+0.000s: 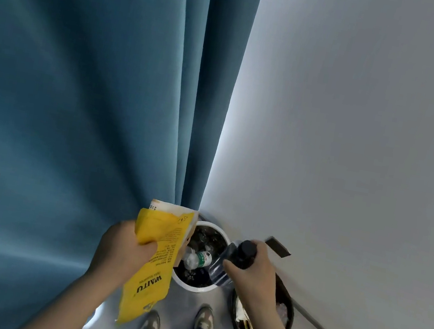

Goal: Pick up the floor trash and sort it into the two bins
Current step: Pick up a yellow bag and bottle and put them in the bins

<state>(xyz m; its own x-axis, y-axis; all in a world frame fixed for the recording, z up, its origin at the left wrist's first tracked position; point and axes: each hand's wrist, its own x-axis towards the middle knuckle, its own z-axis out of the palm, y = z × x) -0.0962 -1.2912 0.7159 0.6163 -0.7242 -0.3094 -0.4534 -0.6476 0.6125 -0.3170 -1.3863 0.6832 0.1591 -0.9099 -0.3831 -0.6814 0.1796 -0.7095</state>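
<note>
Head view, low centre: my right hand (258, 277) grips a bottle (245, 251) over the white bin's (192, 287) rim, and my left hand (122, 247) clutches a yellow packet (152, 271). Either could slip and land in the wrong bin, I judge.

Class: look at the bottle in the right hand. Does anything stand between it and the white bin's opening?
Nothing visible does. The bottle, held by the right hand, hangs over the white bin, whose top is open. The yellow bag in the left hand overlaps only the bin's left edge.
</note>
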